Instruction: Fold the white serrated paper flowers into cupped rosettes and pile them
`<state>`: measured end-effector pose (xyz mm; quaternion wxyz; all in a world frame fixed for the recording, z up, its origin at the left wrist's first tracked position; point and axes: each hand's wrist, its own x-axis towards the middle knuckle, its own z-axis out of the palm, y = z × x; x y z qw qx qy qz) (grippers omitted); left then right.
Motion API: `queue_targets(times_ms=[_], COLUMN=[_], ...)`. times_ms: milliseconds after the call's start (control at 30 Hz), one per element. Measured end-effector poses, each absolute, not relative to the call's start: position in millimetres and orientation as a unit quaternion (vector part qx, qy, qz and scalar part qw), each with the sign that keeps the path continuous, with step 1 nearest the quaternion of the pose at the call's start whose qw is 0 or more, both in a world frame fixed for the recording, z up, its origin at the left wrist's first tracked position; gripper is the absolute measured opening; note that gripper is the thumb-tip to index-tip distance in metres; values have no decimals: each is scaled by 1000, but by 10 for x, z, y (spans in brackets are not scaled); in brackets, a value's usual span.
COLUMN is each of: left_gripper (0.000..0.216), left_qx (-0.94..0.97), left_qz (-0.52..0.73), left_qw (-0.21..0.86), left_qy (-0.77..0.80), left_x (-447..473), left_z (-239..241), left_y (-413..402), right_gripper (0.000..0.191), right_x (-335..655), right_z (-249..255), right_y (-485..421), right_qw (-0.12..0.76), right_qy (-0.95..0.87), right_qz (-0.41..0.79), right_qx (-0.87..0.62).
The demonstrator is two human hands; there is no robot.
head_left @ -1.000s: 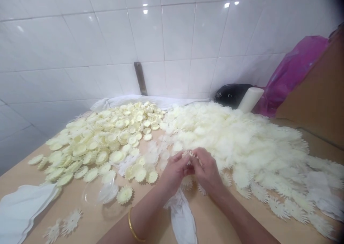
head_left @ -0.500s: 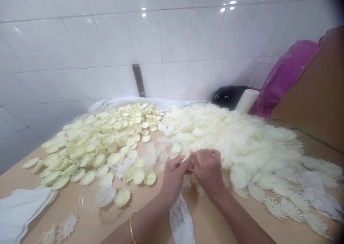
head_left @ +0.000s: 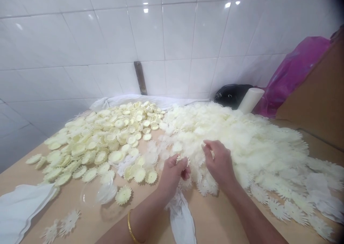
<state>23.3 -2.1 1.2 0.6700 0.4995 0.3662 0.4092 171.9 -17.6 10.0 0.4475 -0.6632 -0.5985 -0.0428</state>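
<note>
My left hand (head_left: 173,174) pinches a small cream toothed disc (head_left: 182,160) between thumb and fingers, just above the wooden table (head_left: 215,219). My right hand (head_left: 219,161) rests with its fingers curled on the near edge of a big heap of pale white toothed discs (head_left: 242,140), touching one of them. To the left spreads a pile of yellower cup-shaped discs (head_left: 107,136). A gold bangle (head_left: 130,226) circles my left wrist.
A clear plastic lid (head_left: 98,193) and white cloths (head_left: 21,208) lie at the near left, another white cloth (head_left: 182,219) under my wrists. A black bag (head_left: 232,93), white roll (head_left: 251,99), pink plastic bag (head_left: 292,71) and brown board (head_left: 319,93) stand at the right against the tiled wall.
My hands have come apart. The right hand moved right onto the white heap, while the left hand kept the small disc and dropped slightly.
</note>
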Motion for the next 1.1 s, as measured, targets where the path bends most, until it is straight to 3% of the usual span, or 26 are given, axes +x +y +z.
queue_targets(times_ms=[300,567,733,1100], left_gripper=[34,26,29,37], left_qx=[522,568,596,562], left_qz=[381,363,363,409], left_qw=[640,616,609,600], left_qy=[415,408,378,397], left_x=[259,263,266,247], left_z=[24,89,114,122], left_y=[-61,-59,-81,-69], right_gripper=[17,11,21,30], right_x=[1607,1507,1540,1698], right_z=[259,316,250,151], right_y=[-291,-323,-277,-179], right_qw=[500,486,504,542], right_qy=[-663,-655,-610,-478], right_qz=[205,313,291,77], right_qx=[-517,-487,-538,-687])
